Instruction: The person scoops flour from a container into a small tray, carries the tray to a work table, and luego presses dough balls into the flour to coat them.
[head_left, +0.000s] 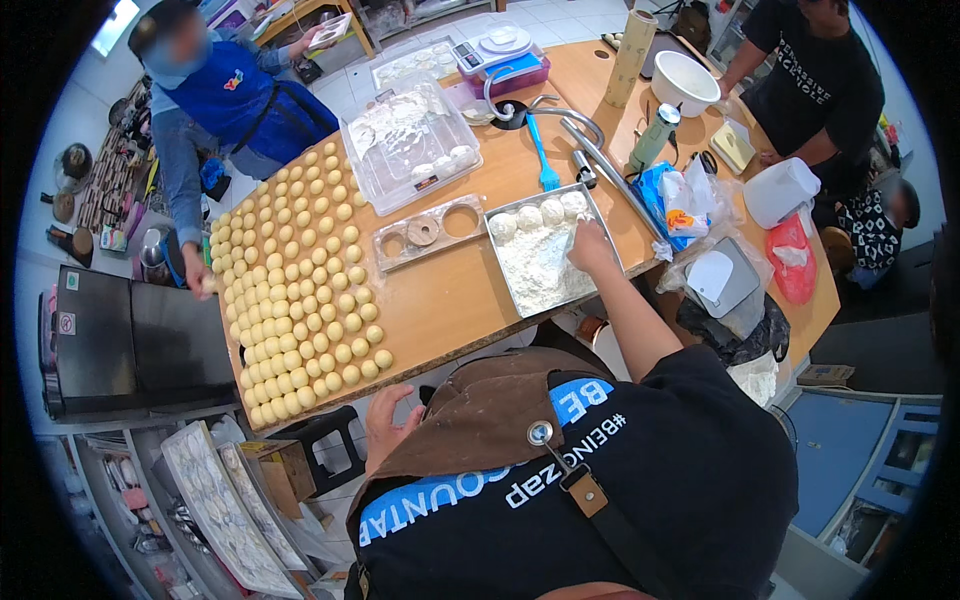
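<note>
My right hand (590, 246) reaches into a square metal tray (574, 294) near the table's front edge. Its fingertips are down at the tray's far right corner, by a row of flour-coated dough balls (553, 211). Whether those fingers grip a ball is hidden. Loose white flour (529, 270) covers much of the tray floor. My left hand (388, 420) hangs in front of the table beside my brown apron (480, 409), with its fingers apart and nothing in them. Left of the tray lies a flour-dusted wooden mould (405, 244) with round holes.
Rows of yellow dough balls (300, 300) cover the table's left end. A floury clear plastic box (412, 142), a blue brush (544, 154) and a curved metal tube (611, 180) lie beyond the tray. One person (232, 97) stands far left, another (810, 82) far right beside a white bowl (684, 82).
</note>
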